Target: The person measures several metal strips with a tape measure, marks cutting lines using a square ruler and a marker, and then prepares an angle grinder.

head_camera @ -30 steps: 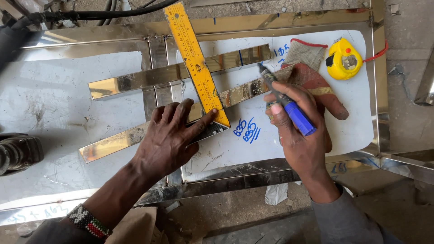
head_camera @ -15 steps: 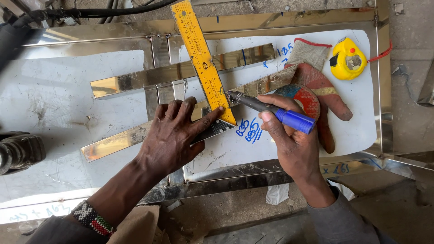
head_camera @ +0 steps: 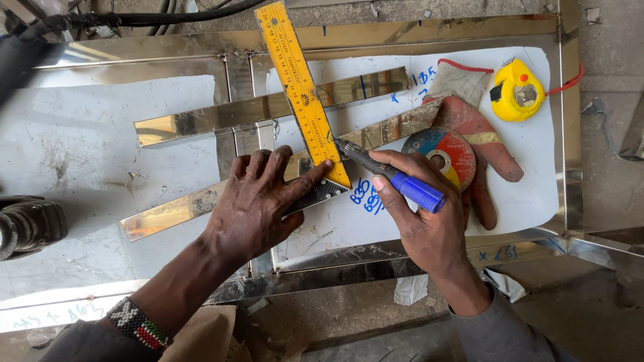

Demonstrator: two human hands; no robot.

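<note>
two steel strips [head_camera: 268, 107], one square [head_camera: 302, 94] (yellow), one marker [head_camera: 396, 179]

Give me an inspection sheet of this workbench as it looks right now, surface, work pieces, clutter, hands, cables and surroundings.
Surface: white, scuffed sheet panel with blue pen marks, on a shiny steel frame.
Job's things: yellow square ruler lies across the lower steel strip; upper steel strip lies apart.
Clutter: red glove, cutting disc, yellow tape measure.
Hands: left hand presses the ruler down; right hand holds a blue marker, tip at the ruler's edge.
Cables: black cable along the top.
Surroundings: concrete floor, dark tool at left.
</note>
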